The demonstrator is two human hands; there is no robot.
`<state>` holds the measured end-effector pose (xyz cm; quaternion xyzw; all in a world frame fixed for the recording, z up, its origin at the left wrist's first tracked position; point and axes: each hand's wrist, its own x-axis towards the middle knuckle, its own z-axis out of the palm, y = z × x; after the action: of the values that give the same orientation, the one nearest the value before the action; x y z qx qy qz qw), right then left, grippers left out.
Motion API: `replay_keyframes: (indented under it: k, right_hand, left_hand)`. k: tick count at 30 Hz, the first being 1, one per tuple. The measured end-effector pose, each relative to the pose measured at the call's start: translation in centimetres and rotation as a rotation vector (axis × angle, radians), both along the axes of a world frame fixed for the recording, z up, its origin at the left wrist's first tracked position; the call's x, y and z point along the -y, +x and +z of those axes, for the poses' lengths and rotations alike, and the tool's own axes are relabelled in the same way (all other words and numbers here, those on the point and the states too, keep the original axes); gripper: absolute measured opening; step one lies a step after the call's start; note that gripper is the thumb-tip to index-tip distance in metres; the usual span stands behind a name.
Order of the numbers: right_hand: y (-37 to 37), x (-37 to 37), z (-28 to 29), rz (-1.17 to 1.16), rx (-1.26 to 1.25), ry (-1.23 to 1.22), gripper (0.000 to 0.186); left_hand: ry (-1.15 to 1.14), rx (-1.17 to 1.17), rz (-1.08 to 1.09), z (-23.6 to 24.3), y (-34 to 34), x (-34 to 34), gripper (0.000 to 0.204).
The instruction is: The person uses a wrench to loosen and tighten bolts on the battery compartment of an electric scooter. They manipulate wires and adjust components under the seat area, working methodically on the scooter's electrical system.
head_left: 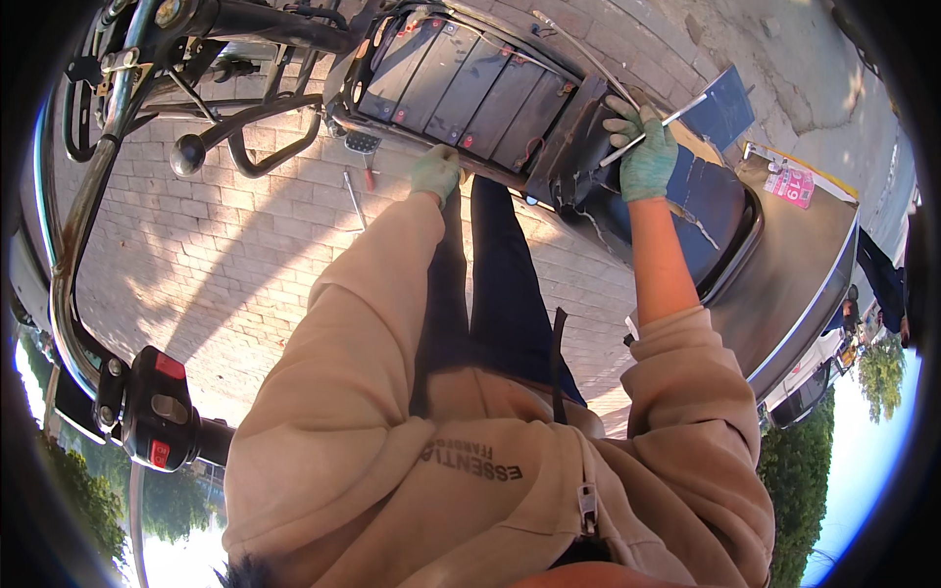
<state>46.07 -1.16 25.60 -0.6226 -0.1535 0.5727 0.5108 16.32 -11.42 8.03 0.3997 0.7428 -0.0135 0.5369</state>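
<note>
My right hand [647, 157], in a pale green glove, is wrapped round the crossbar of what looks like a T-handle wrench [686, 110]. The tool's long thin shaft stretches away toward the far left. Below this hand lies a cracked, dark seat [696, 201]. My left hand [434, 171], gloved too, is closed at the near edge of an open battery compartment; whatever its fingers hold is hidden. Several dark battery blocks [456, 83] sit side by side in the compartment, with red terminal caps and thin wires showing.
A screwdriver with a red handle [369, 178] and a thin metal tool [354, 199] lie on the brick paving [245, 230]. Handlebars [69, 284] with a black switch grip [162, 407] curve along the left. A blue panel [718, 106] stands beyond the seat; a brown vehicle panel [794, 255] is at right.
</note>
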Motion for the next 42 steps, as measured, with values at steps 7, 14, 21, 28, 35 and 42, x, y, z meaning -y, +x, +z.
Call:
replay_keyframes:
  k: [7, 14, 21, 28, 35, 42]
  right_hand:
    - [-0.4, -0.2, 0.4, -0.012, 0.062, -0.05, 0.042]
    - [0.3, -0.3, 0.3, 0.006, -0.013, -0.057, 0.043]
    - [0.4, 0.0, 0.1, -0.029, 0.03, -0.078, 0.043]
    - [-0.1, -0.1, 0.4, 0.019, 0.072, -0.063, 0.041]
    - [0.8, -0.3, 0.3, 0.101, 0.057, -0.062, 0.036]
    - [1.1, -0.3, -0.1, 0.116, 0.101, -0.061, 0.032]
  left_hand:
    - [0.01, 0.105, -0.235, 0.5, 3.8, -1.2, 0.029]
    - [0.099, 0.362, -0.217, -2.3, 11.4, -1.5, 0.035]
    - [-0.016, 0.553, -0.108, -6.4, 14.1, -2.1, 0.051]
    - [-0.094, 0.516, -0.251, -8.0, 13.4, -1.9, 0.045]
    - [-0.19, 0.619, -0.158, -9.5, 12.0, -2.3, 0.032]
    - [-0.102, 0.587, -0.535, -9.1, 12.3, -3.0, 0.04]
